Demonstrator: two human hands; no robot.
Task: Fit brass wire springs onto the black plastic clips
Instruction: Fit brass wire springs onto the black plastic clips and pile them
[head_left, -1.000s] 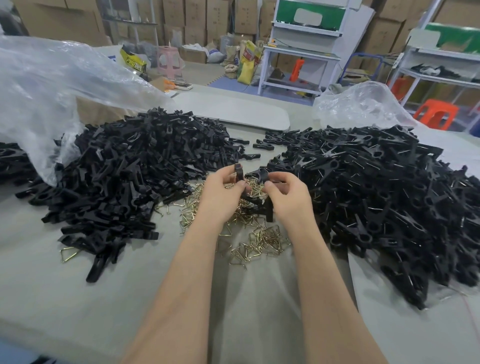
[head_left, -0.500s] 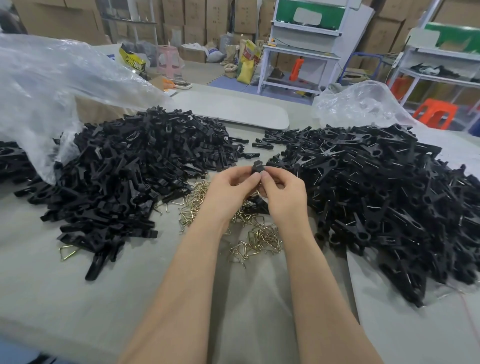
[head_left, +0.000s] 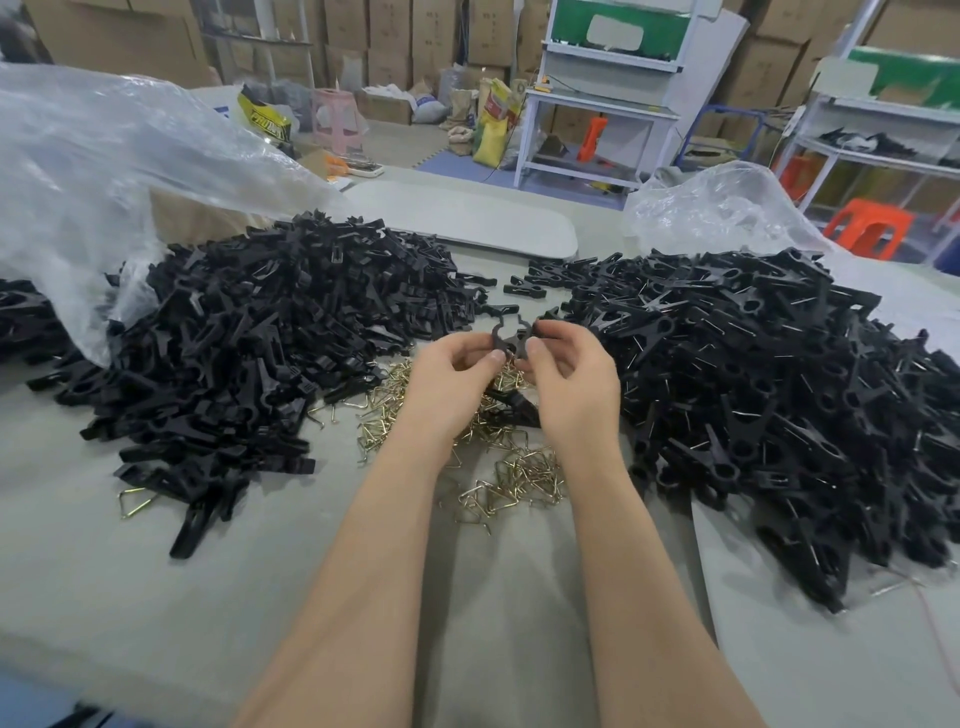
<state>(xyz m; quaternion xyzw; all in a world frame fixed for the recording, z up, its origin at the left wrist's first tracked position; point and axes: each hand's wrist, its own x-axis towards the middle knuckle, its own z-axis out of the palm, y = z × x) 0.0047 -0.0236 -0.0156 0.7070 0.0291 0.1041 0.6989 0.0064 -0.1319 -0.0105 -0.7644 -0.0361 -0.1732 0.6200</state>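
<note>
My left hand (head_left: 451, 378) and my right hand (head_left: 574, 383) together pinch one black plastic clip (head_left: 510, 335) held up above the table's middle, its two jaws spread apart at the top. A bit of brass wire shows at the clip's lower end between my fingertips. Under my hands lies a loose heap of brass wire springs (head_left: 511, 470). A large pile of black clip halves (head_left: 249, 343) covers the table to the left. Another pile of black clips with wire showing (head_left: 779, 395) spreads to the right.
A clear plastic bag (head_left: 104, 171) hangs over the left pile, another clear bag (head_left: 711, 213) lies behind the right pile. A flat white board (head_left: 467, 218) rests at the table's far side. One stray spring (head_left: 136, 500) lies at the left pile's near edge.
My hands have come together and lifted slightly. The separate black pieces held a second ago are now joined as one clip with its jaws spread between my fingertips.
</note>
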